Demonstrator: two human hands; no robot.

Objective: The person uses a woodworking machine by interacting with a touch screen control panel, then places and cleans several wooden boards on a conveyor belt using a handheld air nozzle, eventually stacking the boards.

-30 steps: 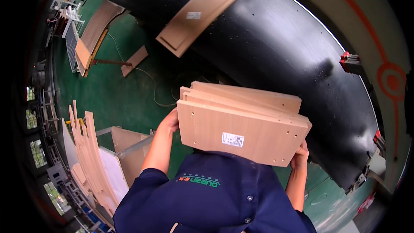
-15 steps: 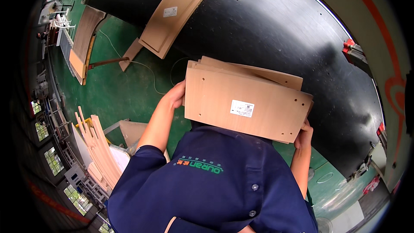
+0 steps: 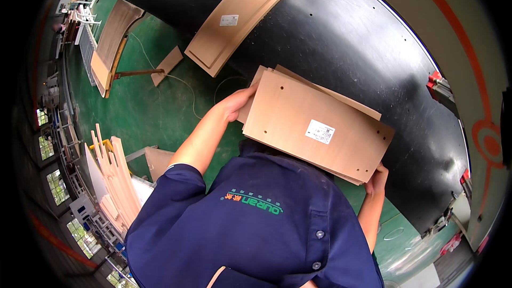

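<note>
A stack of light wood-coloured panels [image 3: 298, 112] is in front of my chest, over the near edge of the black table. The top panel has drilled holes near its corners and a white label. Its panels are not squared up: one juts out at the left and another at the back. My left hand [image 3: 237, 104] grips the left end, on the jutting panel, with the fingers hidden beneath. At the near right corner my right hand [image 3: 377, 178] is closed on the stack, its fingers partly hidden by the boards.
On the black table [image 3: 341, 42] farther off lie more long panels [image 3: 240, 21] with a label. To the left, a brown panel stack [image 3: 114, 37] stands above the green floor [image 3: 144, 106]. Thin wooden strips [image 3: 112, 181] lean at the lower left. A beige machine beam [image 3: 458, 37] runs along the right.
The stack has tilted, its right end swinging nearer to me. A panel now sticks out farther at the left, under my left hand. The whole view has shifted slightly.
</note>
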